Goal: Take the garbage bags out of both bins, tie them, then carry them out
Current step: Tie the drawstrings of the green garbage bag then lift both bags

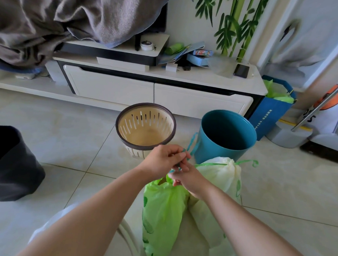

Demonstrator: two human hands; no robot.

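Far left, a dark fabric bin (13,165) sits on the floor (289,193). Next along, the beige slotted bin (146,125) stands upright, its bare bottom showing. Just in front of it the left hand (163,159) pinches a teal drawstring (191,144) between its fingers. The right hand (187,177) is right below, fingers curled and pinching the same string at the mouth of the green bag (162,210). That bag stands on the floor between the forearms. Touching it on the right is the white bag (220,172), neck cinched shut. Behind that stands the blue bin (228,134), bare inside.
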